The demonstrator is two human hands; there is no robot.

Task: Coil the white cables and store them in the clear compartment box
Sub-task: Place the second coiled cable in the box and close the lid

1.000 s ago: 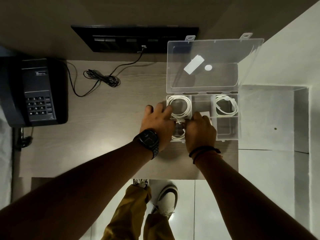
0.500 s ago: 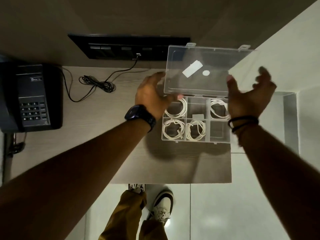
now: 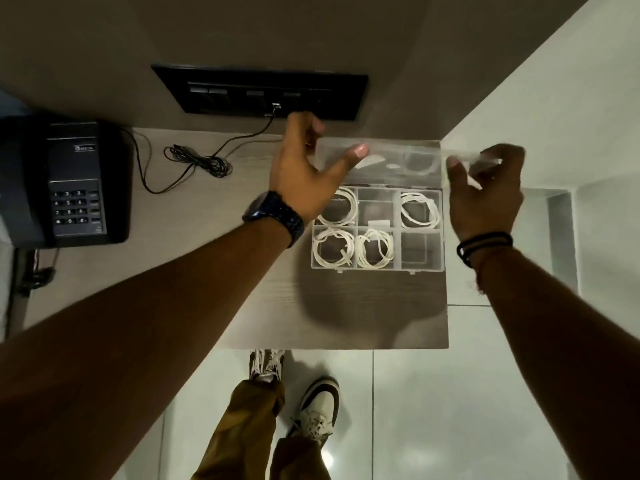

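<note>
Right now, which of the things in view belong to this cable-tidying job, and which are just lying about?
Part of the job:
- clear compartment box
- its lid, held at each end by the left hand and right hand
- four coiled white cables, each in its own compartment

Just lying about:
- black telephone
- black cord bundled on the desk
- wall socket panel

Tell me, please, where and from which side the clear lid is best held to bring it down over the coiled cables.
Hold the clear lid by its two short ends, one hand from each side, as the left hand and right hand are placed. It is wide, thin and hinged along the box's far edge, so end grips probably keep it level.
</note>
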